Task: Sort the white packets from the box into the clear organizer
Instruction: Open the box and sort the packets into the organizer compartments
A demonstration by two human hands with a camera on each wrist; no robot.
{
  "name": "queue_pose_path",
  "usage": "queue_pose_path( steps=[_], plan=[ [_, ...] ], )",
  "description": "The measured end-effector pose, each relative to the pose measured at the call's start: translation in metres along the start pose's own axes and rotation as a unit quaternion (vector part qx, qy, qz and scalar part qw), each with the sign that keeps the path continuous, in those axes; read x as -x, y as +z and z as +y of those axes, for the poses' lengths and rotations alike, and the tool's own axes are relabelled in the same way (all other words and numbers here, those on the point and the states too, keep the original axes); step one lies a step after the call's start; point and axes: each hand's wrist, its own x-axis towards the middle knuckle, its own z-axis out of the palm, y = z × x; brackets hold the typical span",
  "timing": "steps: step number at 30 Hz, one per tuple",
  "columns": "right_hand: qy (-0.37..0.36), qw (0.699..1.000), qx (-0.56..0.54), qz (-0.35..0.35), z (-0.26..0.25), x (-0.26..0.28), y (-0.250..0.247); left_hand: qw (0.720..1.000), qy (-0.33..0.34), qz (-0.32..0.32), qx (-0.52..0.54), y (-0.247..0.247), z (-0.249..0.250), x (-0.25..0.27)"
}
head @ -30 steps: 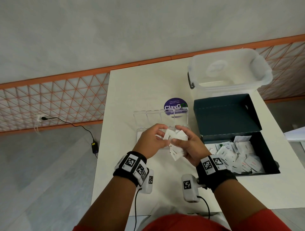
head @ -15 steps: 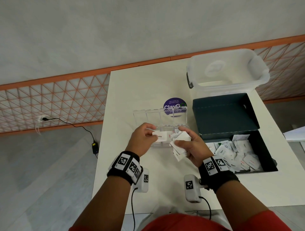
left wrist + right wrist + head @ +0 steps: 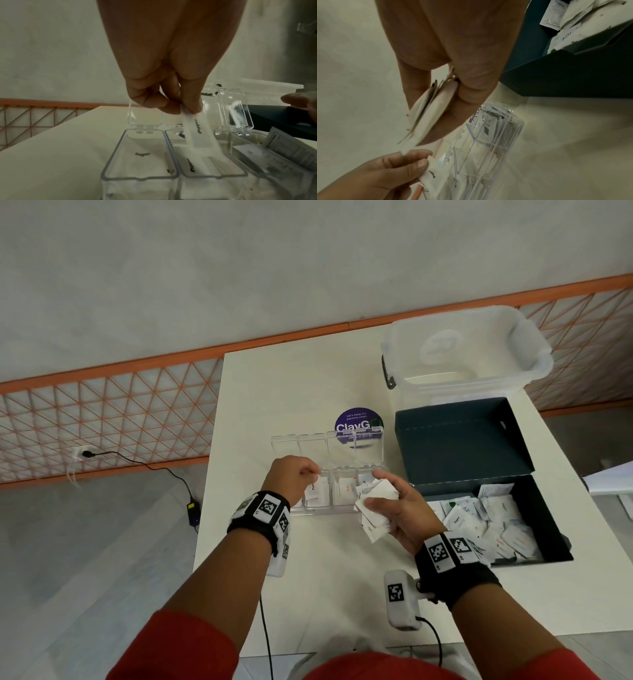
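Observation:
My left hand [image 3: 301,477] pinches one white pepper packet [image 3: 199,135] by its top edge, its lower end inside the second compartment from the left of the clear organizer [image 3: 329,508]. That compartment holds another pepper packet; the leftmost one shows a sugar packet [image 3: 142,154]. My right hand [image 3: 387,508] grips a stack of white packets [image 3: 375,510] just right of the organizer; the stack of white packets [image 3: 429,115] sits between thumb and fingers. The dark box [image 3: 534,508] at the right holds several more packets [image 3: 493,522].
The organizer's clear lids [image 3: 327,446] stand up behind it, in front of a purple round sticker [image 3: 358,424]. A translucent plastic tub [image 3: 466,350] sits at the table's far right. The box's lid [image 3: 459,436] lies open behind it. The table edge [image 3: 209,508] runs left of my left wrist.
My left hand took one packet from the stack in my right hand and carried it left and forward down into the organizer. My right hand stayed beside the organizer with the stack.

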Motion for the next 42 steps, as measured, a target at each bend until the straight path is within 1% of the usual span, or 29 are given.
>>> queue_pose_path(
  steps=[5,11,14,15,17,19,20,21,23,26,28,30,34,42],
  plan=[
    [0.008,1.000,-0.002,0.012,0.000,-0.002,-0.006,0.999,-0.021,-0.032,-0.027,0.009,-0.001,-0.011],
    [0.008,1.000,0.005,0.008,0.001,-0.006,-0.005,1.000,-0.008,-0.024,-0.018,0.020,0.000,-0.011],
    [0.017,1.000,0.006,0.006,-0.001,-0.007,-0.002,0.999,0.024,-0.031,-0.037,0.025,-0.003,-0.008],
    [0.023,1.000,0.004,0.006,-0.002,-0.007,-0.001,0.999,0.033,-0.021,-0.031,0.025,-0.004,-0.006],
    [0.038,0.999,-0.008,-0.001,-0.003,-0.008,0.001,0.999,0.042,0.029,-0.005,0.022,-0.005,-0.001],
    [0.045,0.999,-0.022,-0.009,-0.003,-0.008,0.002,0.994,0.033,0.093,0.047,0.017,-0.004,0.007],
    [0.046,0.999,-0.024,-0.011,-0.002,-0.008,0.004,0.990,0.021,0.108,0.085,0.014,-0.002,0.012],
    [0.044,0.999,-0.022,-0.012,-0.002,-0.008,0.005,0.987,0.008,0.106,0.123,0.010,0.002,0.018],
    [0.033,0.999,-0.015,-0.014,-0.001,-0.008,0.009,0.984,-0.008,0.054,0.170,0.005,0.011,0.031],
    [0.011,1.000,-0.003,-0.020,0.000,-0.008,0.014,0.985,-0.005,-0.041,0.168,0.006,0.025,0.044],
    [0.002,1.000,0.003,-0.023,0.001,-0.007,0.018,0.985,-0.005,-0.071,0.155,0.011,0.029,0.048],
    [-0.002,1.000,0.009,-0.026,0.001,-0.006,0.020,0.984,-0.011,-0.073,0.160,0.013,0.030,0.050],
    [-0.002,0.999,0.016,-0.028,0.004,-0.004,0.019,0.971,-0.018,-0.060,0.232,0.008,0.026,0.052],
    [-0.009,0.999,0.029,-0.046,0.009,-0.004,0.022,0.969,-0.028,-0.009,0.243,0.008,0.023,0.053]
  ],
)
